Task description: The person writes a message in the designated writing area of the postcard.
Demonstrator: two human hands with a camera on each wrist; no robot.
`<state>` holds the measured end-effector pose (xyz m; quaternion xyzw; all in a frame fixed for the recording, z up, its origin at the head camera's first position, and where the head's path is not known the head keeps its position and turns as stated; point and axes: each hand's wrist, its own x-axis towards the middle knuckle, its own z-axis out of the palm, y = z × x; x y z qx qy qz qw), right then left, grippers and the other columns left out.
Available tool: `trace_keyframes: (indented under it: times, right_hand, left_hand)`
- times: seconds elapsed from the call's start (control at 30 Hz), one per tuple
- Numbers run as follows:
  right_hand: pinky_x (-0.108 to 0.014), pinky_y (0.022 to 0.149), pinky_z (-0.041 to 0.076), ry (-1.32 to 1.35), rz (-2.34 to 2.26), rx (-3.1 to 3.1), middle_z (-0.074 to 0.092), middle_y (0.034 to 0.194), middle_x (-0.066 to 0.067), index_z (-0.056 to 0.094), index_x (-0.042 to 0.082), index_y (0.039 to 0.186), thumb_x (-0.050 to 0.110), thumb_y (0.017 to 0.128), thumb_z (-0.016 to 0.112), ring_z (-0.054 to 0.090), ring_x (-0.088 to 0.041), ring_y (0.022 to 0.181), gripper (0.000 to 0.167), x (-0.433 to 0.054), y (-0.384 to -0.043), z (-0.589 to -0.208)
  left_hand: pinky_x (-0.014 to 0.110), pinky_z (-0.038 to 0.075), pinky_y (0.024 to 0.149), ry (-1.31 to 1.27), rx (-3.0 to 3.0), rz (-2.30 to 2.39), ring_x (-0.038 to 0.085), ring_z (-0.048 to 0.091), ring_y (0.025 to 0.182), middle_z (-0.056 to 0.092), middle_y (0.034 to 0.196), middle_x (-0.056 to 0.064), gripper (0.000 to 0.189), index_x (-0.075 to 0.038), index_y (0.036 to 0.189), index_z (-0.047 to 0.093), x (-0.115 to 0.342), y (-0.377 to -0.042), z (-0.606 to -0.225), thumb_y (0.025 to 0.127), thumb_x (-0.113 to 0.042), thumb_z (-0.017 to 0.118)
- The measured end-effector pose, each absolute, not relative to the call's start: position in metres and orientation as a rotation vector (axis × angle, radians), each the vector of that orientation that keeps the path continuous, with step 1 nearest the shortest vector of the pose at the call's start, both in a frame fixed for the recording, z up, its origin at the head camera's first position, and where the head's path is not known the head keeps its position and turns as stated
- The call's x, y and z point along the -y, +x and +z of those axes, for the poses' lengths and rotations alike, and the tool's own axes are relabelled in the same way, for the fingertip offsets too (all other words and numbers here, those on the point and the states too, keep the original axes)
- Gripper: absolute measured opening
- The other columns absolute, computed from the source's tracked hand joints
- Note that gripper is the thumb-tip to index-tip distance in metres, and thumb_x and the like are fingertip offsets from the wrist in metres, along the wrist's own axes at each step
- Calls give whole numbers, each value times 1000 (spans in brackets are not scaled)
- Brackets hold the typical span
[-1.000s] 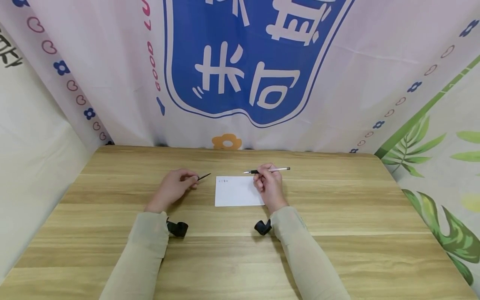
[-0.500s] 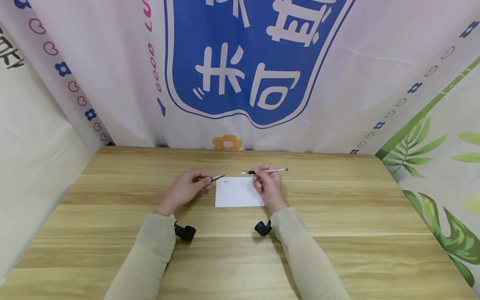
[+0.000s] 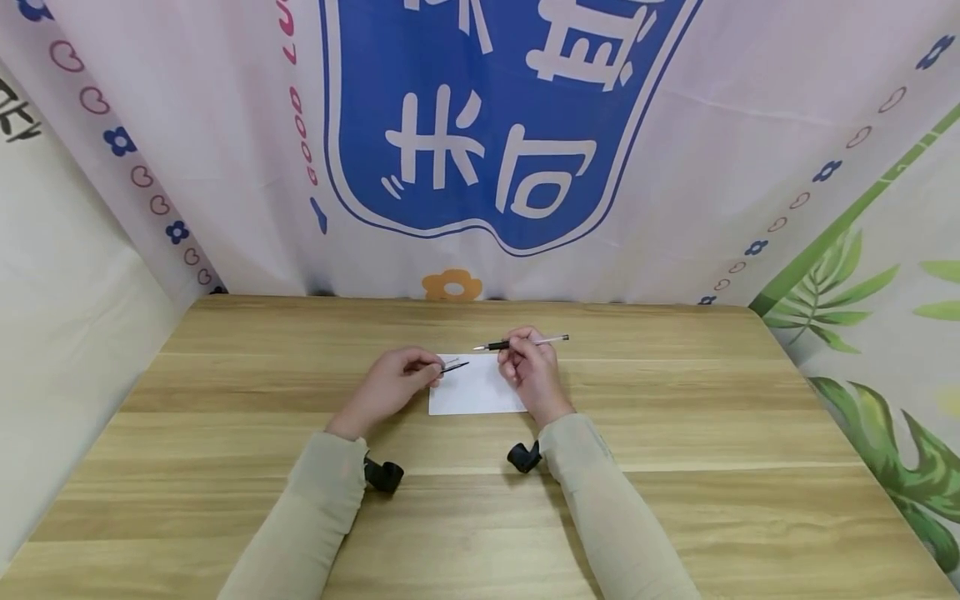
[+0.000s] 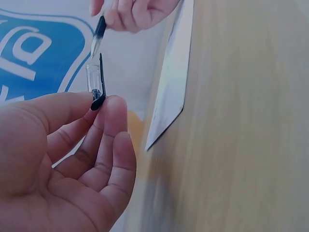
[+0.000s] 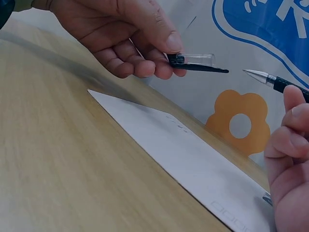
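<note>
My left hand [image 3: 393, 382] pinches a clear pen cap [image 5: 198, 59] with a black clip between thumb and fingers. The cap's open end faces the pen. In my right hand [image 3: 536, 375] is a gel pen [image 3: 493, 346] with a black grip, a clear barrel and a silver tip [image 5: 256, 74] that points left. A small gap separates tip and cap in the right wrist view; they look nearly in line. Under both hands lies a white card [image 3: 472, 398], with small writing at its upper left corner in the right wrist view.
The wood-grain table [image 3: 465, 533] reaches back to a printed curtain [image 3: 262, 192] with a blue sign and an orange flower. Black wrist cameras sit at the left cuff [image 3: 384, 477] and the right cuff [image 3: 523, 457].
My left hand has moved right with the cap, from left of the card to above its left part. My right hand has shifted slightly left with the pen, and the card stays put.
</note>
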<state>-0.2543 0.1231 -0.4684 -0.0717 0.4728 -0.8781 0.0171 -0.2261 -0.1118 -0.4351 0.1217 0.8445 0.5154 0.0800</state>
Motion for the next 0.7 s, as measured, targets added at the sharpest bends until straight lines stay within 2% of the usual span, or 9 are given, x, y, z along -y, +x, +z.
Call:
trace_keyframes:
  times: [0.17, 0.43, 0.7]
  right_hand:
    - [-19, 47, 34, -270, -2708, -1461, 62, 66, -3, 59, 7, 91, 1, 98, 44, 43, -8, 47, 17, -123, -253, -468]
    - [-19, 48, 35, -304, -2652, -1465, 62, 67, -4, 58, 7, 91, 2, 98, 45, 44, -9, 49, 16, -123, -252, -468]
    - [-18, 49, 37, -329, -2596, -1470, 63, 68, -3, 58, 7, 92, 2, 97, 45, 46, -8, 51, 15, -122, -252, -468]
  left_hand:
    - [37, 53, 87, 353, -2543, 1541, 21, 69, 92, 73, 104, 7, 18, -5, 113, 72, 107, -225, -435, 103, -16, 62]
    - [34, 53, 81, 295, -2569, 1555, 21, 68, 90, 73, 104, 9, 16, -8, 112, 72, 104, -226, -436, 102, -17, 63]
    - [34, 52, 80, 314, -2620, 1530, 21, 68, 89, 73, 102, 9, 16, -7, 111, 73, 103, -225, -436, 101, -15, 64]
